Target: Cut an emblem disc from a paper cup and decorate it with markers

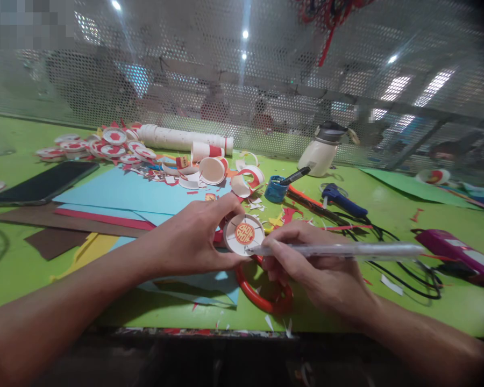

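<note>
Head-worn camera looks forward and down, close over the table (387, 215).

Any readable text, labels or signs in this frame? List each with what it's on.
Round white paper disc pinched in the left hand: a red and gold ornamental emblem at its centre, too small to read as a character.
Clear white pen in the right hand: no print visible.
Pile of red-and-white discs: markings too blurred to read.
Nothing else carries text.

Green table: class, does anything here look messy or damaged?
Yes. Cut-up paper cups and red paper scraps lie strewn behind the left hand, which holds a cup base disc; the right hand holds a pen.
</note>
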A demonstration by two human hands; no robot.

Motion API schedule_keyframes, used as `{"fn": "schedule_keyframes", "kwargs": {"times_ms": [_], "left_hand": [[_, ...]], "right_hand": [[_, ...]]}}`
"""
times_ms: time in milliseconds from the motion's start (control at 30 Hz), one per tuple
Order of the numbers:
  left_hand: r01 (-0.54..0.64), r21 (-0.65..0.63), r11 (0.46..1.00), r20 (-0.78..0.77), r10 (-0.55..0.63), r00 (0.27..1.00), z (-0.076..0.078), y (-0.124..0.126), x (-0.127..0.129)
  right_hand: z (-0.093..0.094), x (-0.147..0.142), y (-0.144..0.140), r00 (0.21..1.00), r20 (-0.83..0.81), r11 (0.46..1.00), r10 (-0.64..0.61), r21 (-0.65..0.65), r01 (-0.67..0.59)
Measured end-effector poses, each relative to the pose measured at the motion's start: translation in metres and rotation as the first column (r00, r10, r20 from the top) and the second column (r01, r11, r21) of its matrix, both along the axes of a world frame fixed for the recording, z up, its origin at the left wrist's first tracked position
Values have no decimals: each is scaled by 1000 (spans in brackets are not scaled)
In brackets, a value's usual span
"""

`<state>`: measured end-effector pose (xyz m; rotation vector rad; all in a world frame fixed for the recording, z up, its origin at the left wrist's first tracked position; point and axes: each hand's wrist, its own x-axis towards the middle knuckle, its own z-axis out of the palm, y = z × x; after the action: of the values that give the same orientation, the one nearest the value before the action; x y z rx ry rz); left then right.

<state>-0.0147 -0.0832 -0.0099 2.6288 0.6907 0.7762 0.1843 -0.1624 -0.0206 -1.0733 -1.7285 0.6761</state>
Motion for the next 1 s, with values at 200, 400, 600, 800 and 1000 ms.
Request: {"fn": "schedule_keyframes", "kwargs": {"times_ms": [200,400,600,800,1000], "left_hand": [[-2,3,1000,-5,2,1000,1,0,1],[10,25,1000,3,-10,1000,0,0,-1],[4,90,996,7,-5,1000,0,0,-1],[-12,206,979,-16,15,1000,-1,0,-1],[9,255,967,-52,4,999,-4,0,-2]], "right_hand": [[-2,0,0,1000,-9,1000,-5,21,5],[-1,-1,-1,999,25,999,-27,34,26],[1,0,-1,997,79,1000,-9,19,8],[1,0,1,999,35,993,30,-114,-26],[2,2,2,999,7,983,39,-180,-37]]}}
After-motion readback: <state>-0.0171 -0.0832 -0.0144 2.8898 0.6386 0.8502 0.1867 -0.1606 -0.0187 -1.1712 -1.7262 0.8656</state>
